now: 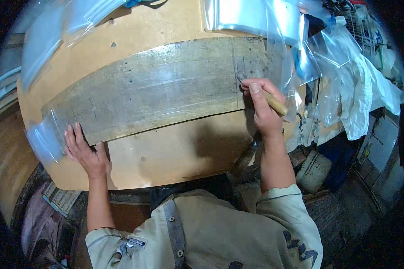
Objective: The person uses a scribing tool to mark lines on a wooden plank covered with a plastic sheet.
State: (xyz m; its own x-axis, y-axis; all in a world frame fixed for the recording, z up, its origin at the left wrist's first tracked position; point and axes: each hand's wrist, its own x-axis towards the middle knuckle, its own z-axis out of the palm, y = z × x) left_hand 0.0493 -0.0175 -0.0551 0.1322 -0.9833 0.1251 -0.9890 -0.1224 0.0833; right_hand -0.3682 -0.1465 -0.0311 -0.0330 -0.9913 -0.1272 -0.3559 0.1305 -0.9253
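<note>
A long, worn grey board (157, 85) lies across the tan tabletop (179, 154), with a few dark lines marked near each end. Clear plastic film (47, 141) sticks out past its left end; how far it stretches over the board is hard to see. My left hand (86, 152) rests flat at the board's lower left corner, fingers spread over the film and board. Near the right end, my right hand (265, 103) is closed around a wooden-handled tool (277, 105). Its thin tip points at the board's marked lines; the fingers partly hide it.
Stacks of clear plastic sheets (251, 15) lie at the back right, and more plastic sheets (42, 42) at the back left. A crumpled white plastic bag (368, 94) hangs off the right side. Below the table on the right stands a whitish container (315, 170).
</note>
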